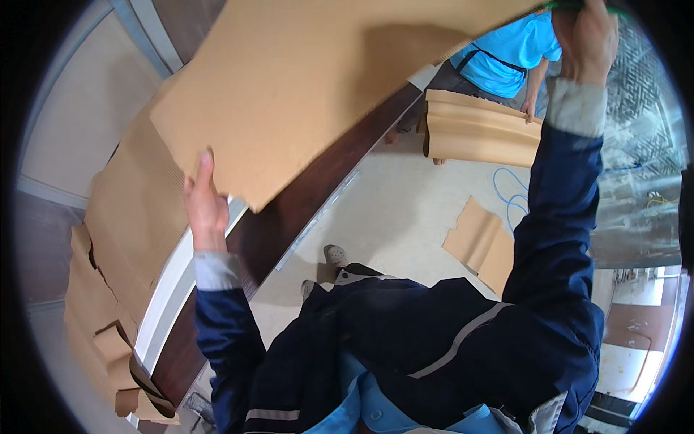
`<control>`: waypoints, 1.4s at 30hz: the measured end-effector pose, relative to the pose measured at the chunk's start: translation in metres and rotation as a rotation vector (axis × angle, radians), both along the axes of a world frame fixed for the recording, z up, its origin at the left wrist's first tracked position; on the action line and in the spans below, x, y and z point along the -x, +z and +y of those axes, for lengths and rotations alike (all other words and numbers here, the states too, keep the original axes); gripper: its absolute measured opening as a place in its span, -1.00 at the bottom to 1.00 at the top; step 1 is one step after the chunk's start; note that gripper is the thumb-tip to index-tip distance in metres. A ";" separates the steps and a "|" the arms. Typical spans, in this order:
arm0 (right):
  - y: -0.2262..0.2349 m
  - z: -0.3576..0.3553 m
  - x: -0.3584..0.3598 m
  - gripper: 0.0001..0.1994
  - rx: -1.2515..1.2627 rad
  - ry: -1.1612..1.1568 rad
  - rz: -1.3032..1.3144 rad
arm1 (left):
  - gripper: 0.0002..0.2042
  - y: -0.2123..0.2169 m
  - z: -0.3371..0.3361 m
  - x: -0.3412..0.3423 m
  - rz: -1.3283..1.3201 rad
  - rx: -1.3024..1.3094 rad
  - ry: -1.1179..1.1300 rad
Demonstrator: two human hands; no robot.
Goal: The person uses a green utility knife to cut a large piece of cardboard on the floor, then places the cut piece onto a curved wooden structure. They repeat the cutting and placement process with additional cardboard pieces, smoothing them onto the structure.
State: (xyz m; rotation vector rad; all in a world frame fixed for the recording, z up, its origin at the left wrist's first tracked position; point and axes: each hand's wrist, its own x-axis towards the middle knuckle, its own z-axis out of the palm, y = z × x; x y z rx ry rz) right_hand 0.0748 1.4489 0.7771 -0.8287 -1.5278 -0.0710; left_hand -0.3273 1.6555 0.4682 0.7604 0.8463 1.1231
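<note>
I see the brown cardboard sheet (289,94) up ahead, its long lower edge slanting from the left hand (207,206), fingers pinching near the closer corner, toward the right hand (587,43), whose finger closure I cannot tell; beyond, a blue-shirted co-worker (510,43) holds a curved cardboard piece (477,137).

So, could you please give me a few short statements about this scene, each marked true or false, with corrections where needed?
1. The left hand is at the lower edge of a large cardboard sheet. True.
2. The left hand is higher in the picture than the right hand. False: the right hand is higher.
3. A co-worker's hand touches a curved cardboard piece. True.
4. The co-worker's top is red. False: it is bright blue.
5. A blue cord lies on the floor. True.
</note>
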 end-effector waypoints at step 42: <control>-0.435 -0.017 0.042 -0.63 1.177 -0.829 0.430 | -0.66 -0.181 -0.167 0.456 0.985 0.354 0.261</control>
